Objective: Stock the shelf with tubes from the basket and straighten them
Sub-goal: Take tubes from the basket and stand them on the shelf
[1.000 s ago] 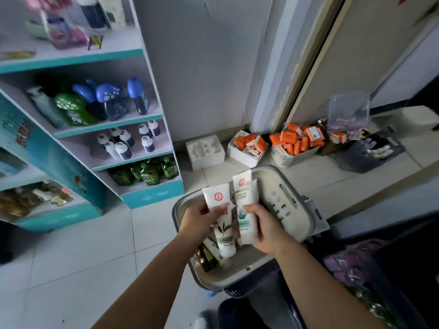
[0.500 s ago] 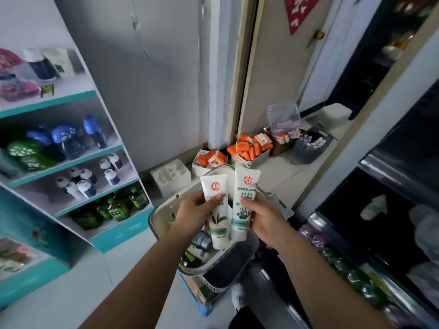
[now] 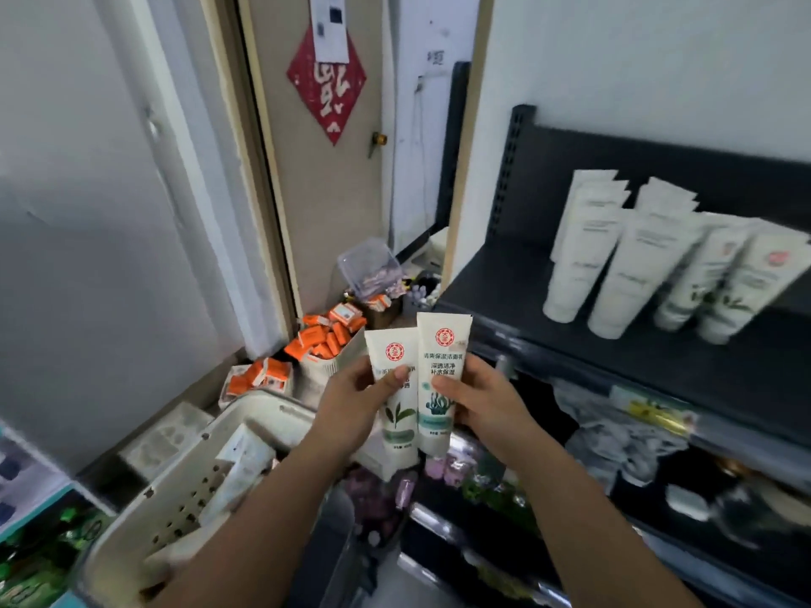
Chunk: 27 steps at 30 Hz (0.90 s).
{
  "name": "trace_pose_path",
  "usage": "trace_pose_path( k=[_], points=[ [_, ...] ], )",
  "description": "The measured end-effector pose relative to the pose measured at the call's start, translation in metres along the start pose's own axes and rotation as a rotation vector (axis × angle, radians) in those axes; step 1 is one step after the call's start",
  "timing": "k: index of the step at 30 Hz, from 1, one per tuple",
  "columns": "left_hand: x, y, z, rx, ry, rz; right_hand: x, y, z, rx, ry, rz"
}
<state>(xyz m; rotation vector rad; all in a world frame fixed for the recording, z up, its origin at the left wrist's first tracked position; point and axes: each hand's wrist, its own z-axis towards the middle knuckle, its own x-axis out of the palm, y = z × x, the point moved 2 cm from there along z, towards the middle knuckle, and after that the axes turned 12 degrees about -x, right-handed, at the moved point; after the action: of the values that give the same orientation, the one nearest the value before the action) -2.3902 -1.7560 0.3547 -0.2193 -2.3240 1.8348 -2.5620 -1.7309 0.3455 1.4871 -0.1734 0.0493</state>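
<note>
I am watching two tubes being held up side by side between the hands, well above the basket (image 3: 263,414) at lower left. The left hand (image 3: 351,401) is pinching the leaf-printed tube (image 3: 399,427), thumb pressing across its front and the other fingers curling behind. The right hand (image 3: 487,401) is gripping the seaweed-printed tube (image 3: 441,357) the same way, thumb on the face. The tubes are touching along their inner edges, the right one sitting slightly higher.

Both long axes are running near upright: flat crimped ends pointing up, caps pointing down, labels facing me. The dark shelf (image 3: 526,291) is lying up and to the right of the fingers, so the right hand is the nearer one. I judge its tube should go first. The stocked tubes (image 3: 632,274) are standing cap-down on that board and seem to lean right at the top, though the wide lens may be exaggerating this. A bare stretch is showing to their left. As I read it, the held tubes are already pointing the way they need to stand, so the move is a carry rightward, not a turn.
</note>
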Motion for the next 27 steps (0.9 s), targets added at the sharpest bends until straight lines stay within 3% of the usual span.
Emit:
trace_pose_path(
  k=[11,17,20,27],
  points=[
    [0.208,-0.071,0.026,0.113,0.302,-0.014,-0.189,0.12,-0.032,-0.245,-0.192,-0.151],
    [0.296,-0.085,0.032,0.211,0.388,-0.039,-0.259,0.148,-0.051,-0.378,-0.303,-0.241],
    [0.329,-0.078,0.041,0.256,0.334,-0.015,-0.279,0.143,-0.052,-0.422,-0.383,-0.278],
    [0.368,-0.063,0.06,0.393,-0.02,0.36,-0.288,0.103,-0.035,-0.407,-0.618,-0.655]
  ],
)
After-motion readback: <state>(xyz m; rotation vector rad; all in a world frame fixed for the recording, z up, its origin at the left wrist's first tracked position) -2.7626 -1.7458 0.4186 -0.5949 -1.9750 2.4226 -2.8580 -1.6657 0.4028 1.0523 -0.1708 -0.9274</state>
